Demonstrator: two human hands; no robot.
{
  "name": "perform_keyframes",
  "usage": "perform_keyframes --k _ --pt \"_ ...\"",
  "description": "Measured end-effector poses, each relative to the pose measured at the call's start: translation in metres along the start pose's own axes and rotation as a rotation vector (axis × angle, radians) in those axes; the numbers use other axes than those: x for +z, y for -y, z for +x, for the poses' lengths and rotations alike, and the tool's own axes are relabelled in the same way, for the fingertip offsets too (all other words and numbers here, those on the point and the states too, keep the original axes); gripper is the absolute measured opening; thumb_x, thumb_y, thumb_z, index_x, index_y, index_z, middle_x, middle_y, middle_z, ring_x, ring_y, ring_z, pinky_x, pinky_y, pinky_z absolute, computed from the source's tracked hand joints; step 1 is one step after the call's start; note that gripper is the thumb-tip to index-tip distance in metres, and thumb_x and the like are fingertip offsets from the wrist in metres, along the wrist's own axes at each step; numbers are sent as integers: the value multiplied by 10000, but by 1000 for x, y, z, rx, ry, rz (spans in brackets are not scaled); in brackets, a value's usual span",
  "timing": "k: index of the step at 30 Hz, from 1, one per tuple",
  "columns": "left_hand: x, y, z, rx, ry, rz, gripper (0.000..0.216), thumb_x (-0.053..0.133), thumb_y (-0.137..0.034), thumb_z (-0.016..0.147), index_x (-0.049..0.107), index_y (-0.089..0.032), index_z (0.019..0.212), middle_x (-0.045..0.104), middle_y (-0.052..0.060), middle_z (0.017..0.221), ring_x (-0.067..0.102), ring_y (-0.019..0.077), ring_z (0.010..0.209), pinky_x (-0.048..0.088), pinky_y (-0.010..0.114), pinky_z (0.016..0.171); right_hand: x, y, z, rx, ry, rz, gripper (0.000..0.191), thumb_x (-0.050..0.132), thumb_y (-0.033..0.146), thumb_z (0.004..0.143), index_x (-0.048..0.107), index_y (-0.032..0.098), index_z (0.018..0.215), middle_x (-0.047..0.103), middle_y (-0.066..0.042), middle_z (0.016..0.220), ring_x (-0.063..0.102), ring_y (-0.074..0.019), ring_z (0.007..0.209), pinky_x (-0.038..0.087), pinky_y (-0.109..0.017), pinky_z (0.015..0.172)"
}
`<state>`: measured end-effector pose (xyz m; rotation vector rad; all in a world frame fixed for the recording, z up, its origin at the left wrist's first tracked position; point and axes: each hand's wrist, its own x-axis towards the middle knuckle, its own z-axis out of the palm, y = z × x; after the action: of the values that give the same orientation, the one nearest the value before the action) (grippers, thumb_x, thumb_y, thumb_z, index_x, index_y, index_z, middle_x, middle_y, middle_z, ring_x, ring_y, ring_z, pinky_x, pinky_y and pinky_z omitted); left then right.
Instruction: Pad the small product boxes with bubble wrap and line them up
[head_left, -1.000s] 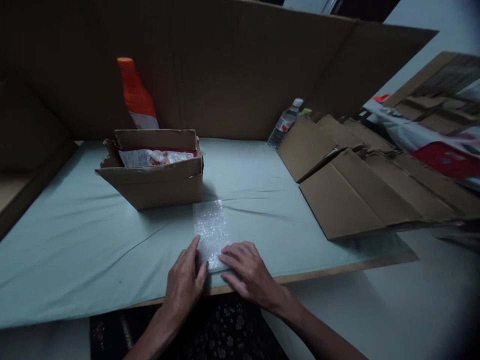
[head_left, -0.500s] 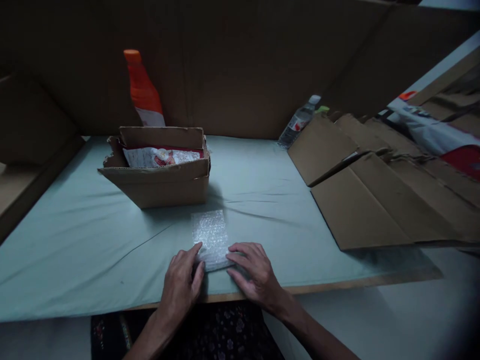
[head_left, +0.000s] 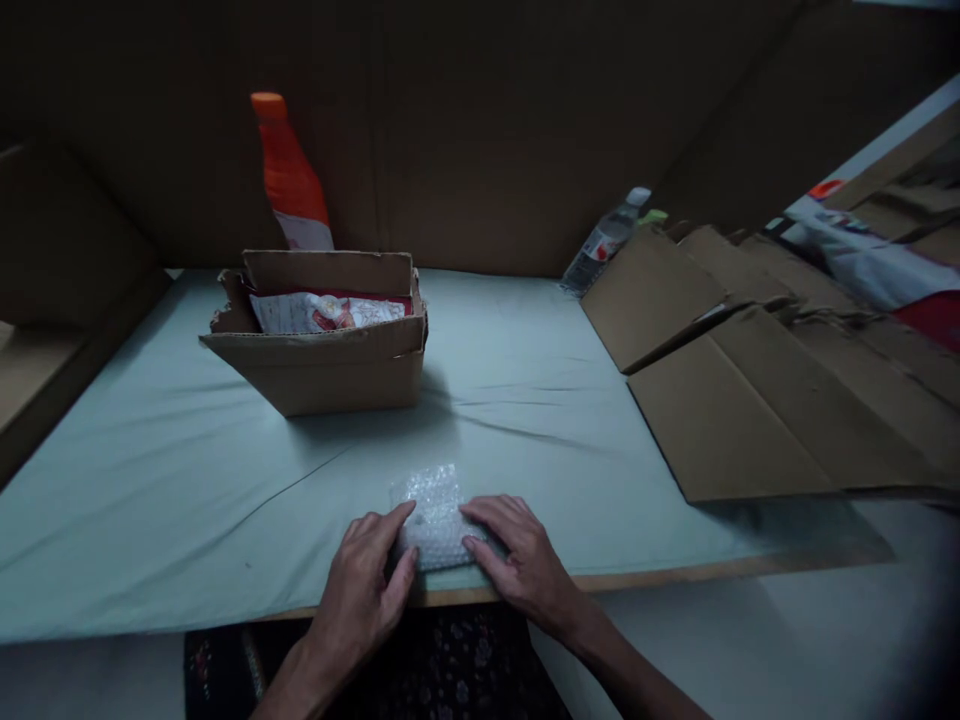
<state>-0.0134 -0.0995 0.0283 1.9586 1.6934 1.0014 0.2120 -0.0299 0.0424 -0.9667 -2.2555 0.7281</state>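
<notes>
Bubble wrap [head_left: 431, 515], seemingly part-rolled, is lying at the surface's [head_left: 187, 480] front edge. The left hand [head_left: 360, 590] and right hand [head_left: 525, 565] are pressing it, fingers spread, gripping nothing. Rolling tighter is likely calling for even pressure.

1. A table [head_left: 150, 480] fills the middle of the view, covered by a pale green cloth with a few creases; a bare wooden edge [head_left: 675, 575] shows along its near side.
2. A tall cardboard screen [head_left: 487, 130] stands along the back of the table and lies in deep shadow.
3. A lower cardboard ledge [head_left: 37, 370] borders the left side.
4. Flattened cardboard sheets [head_left: 750, 410] lie overlapping on the right.
5. The floor [head_left: 787, 650] at the lower right is pale and plain.
6. The light is dim, brightest on the cloth.
</notes>
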Motion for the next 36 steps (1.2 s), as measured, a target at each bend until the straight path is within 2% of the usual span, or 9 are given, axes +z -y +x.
perform_keyframes --k 2,7,13,17,21,26,29,32,36 --pt "4 2 6 -16 -2 85 322 526 -226 941 625 -162 1241 676 51 809 623 208 741 519 350 696 1 1 -3 -56 -47 -87 260 633 212 928 630 215 1187 715 -101 1106 651 -255 1007 481 -420 851" --pt "8 5 8 -93 -51 124 338 518 -333 961 637 -166 1230 695 81 867 643 236 795 529 403 753 11 2 -1 -148 85 -188 250 677 246 906 645 201 1150 712 -109 1114 640 -276 1010 468 -445 866" --pt "-4 1 -9 -524 -134 -360 582 594 -466 894 493 -165 1381 697 125 1110 699 217 921 588 356 774 23 3 16 -29 -30 41 163 631 257 952 687 207 1097 770 -58 931 677 -213 836 484 -380 791" --pt "-5 0 -15 -660 -100 -614 726 626 -437 847 385 -173 1479 665 149 1243 692 229 1033 580 362 865 26 13 23 -78 29 142 160 642 265 935 699 211 1074 768 -56 914 681 -211 832 488 -397 821" --pt "-2 0 -14 -653 -31 -748 730 619 -389 828 393 -147 1478 655 157 1281 683 241 1065 554 378 936 23 16 23 -5 116 186 160 661 272 900 703 220 1045 714 -96 1152 649 -253 1068 495 -443 938" --pt "-5 1 -8 -558 47 -695 589 633 -328 800 558 -163 1360 653 140 1309 656 263 1133 523 389 995 15 9 22 164 285 399 531 682 380 876 556 225 1367 519 -146 1475 496 -292 1364 416 -487 1120" --pt "-10 1 -5 -497 96 -676 473 637 -292 787 643 -182 1248 698 117 1226 677 266 1075 538 393 968 14 9 27 223 345 535 621 723 385 826 531 214 1392 594 -135 1386 581 -280 1265 478 -440 1062" --pt "-15 5 -3 -471 80 -679 454 656 -315 797 648 -185 1232 707 118 1185 676 270 1079 551 386 943 9 13 40 254 352 510 528 729 308 812 597 215 1315 706 -84 1162 673 -240 1047 559 -369 907" --pt "-23 23 0 -435 -20 -757 574 646 -378 872 505 -183 1393 718 101 1036 708 216 926 579 350 863 -26 24 77 102 179 304 333 713 272 867 672 263 1198 736 -44 1064 689 -212 940 576 -342 831"
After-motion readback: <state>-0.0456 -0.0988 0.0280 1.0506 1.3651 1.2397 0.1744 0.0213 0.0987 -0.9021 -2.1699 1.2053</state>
